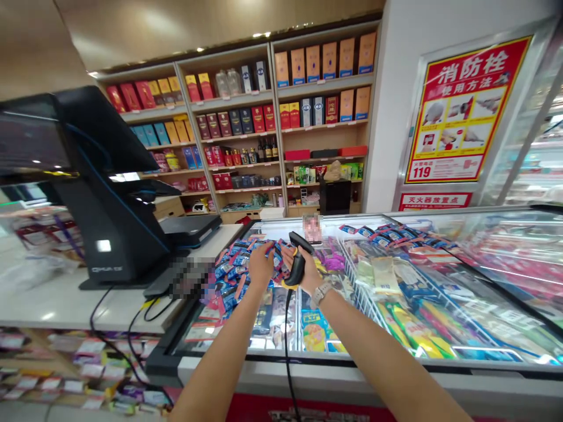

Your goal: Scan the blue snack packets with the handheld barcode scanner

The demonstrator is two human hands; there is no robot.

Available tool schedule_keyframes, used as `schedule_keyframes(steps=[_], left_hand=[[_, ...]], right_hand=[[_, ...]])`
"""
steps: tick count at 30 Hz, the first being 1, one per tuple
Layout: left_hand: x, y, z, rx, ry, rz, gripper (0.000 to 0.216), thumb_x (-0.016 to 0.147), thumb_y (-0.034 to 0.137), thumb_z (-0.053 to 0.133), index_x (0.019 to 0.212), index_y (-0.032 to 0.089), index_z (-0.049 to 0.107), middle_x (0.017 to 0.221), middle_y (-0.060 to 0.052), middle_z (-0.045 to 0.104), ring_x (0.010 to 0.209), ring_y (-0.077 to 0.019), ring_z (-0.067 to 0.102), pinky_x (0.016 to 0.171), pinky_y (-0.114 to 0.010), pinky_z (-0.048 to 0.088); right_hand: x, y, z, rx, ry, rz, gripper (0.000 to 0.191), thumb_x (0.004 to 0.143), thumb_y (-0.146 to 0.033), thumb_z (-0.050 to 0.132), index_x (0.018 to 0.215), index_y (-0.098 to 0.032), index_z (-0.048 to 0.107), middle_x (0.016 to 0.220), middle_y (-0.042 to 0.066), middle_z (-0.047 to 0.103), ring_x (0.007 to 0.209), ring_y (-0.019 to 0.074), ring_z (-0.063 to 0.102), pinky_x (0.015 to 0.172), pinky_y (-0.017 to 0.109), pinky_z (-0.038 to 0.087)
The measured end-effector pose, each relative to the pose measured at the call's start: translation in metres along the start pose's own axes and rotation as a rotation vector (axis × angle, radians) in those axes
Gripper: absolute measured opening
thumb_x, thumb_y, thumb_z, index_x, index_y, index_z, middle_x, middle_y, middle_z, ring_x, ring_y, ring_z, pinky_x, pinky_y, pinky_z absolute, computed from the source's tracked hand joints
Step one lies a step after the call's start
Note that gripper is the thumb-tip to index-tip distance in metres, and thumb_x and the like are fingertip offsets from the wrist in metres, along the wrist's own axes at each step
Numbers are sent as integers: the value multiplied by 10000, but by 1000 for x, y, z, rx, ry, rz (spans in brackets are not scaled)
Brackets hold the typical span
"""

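My right hand, with a watch on its wrist, is closed around a black and yellow barcode scanner. The scanner's head tilts over the freezer, and its cable hangs toward me. Just left of it, my left hand reaches into a pile of small blue and red packets on the freezer's glass top. Its fingers are curled at a blue packet, partly hidden by the hand itself. More such packets lie farther right on the glass.
A black checkout terminal stands on the white counter at left. Under the glass, the chest freezer holds bagged goods in wire baskets. Shelves of boxes and a red-yellow poster are behind.
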State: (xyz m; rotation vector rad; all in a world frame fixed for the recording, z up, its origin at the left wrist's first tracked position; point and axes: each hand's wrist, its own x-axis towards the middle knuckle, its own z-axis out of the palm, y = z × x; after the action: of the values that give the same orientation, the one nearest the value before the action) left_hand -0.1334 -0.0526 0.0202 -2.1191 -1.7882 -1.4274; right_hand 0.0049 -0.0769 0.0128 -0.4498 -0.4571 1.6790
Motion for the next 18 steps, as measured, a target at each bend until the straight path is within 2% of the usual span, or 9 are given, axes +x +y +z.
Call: schedule_keyframes(steps=[2, 5, 9, 11, 14, 18], left_hand=[[-2, -13, -17, 183, -61, 53, 306, 847, 180, 580, 1125, 199, 706, 1143, -99, 689, 1119, -271, 598, 990, -395, 457], [-6, -23, -27, 320, -139, 108, 277, 851, 185, 579, 1080, 223, 729, 1157, -84, 685, 1104, -264, 599, 980, -390, 462], [-5, -16, -22, 359, -149, 137, 292, 847, 162, 563, 1082, 221, 727, 1171, -97, 675, 1119, -274, 593, 987, -414, 457], [-4, -8, -16, 313, -103, 167, 296, 836, 169, 577, 1093, 212, 718, 1188, -109, 659, 1144, -282, 579, 990, -420, 457], [0, 7, -1, 174, -52, 240, 259, 844, 180, 569, 1050, 208, 723, 1161, -106, 659, 1145, -272, 574, 996, -420, 457], [6, 40, 38, -32, -109, 307, 230, 826, 142, 571, 969, 216, 735, 1089, -80, 679, 1090, -240, 602, 995, -414, 463]], right_hand=[[8, 22, 4, -4, 67, 55, 172, 863, -317, 576, 841, -183, 682, 957, 88, 754, 1057, 194, 681, 925, 284, 524], [12, 41, 3, -2, 116, 63, 209, 890, -312, 531, 850, -184, 692, 962, 79, 754, 1055, 178, 680, 937, 267, 515], [10, 37, -3, -13, 88, 73, 209, 887, -336, 538, 858, -189, 684, 991, 86, 751, 1097, 205, 666, 893, 309, 549], [7, 23, -10, -21, 65, 61, 208, 878, -354, 557, 866, -187, 680, 1019, 95, 748, 1105, 215, 664, 874, 316, 559], [2, -14, -31, -10, 72, -48, 188, 881, -342, 562, 863, -192, 673, 1017, 92, 749, 1086, 206, 674, 890, 305, 557], [-5, -86, -87, -9, 227, -246, 143, 889, -310, 559, 875, -209, 661, 953, 69, 758, 1023, 183, 698, 883, 286, 569]])
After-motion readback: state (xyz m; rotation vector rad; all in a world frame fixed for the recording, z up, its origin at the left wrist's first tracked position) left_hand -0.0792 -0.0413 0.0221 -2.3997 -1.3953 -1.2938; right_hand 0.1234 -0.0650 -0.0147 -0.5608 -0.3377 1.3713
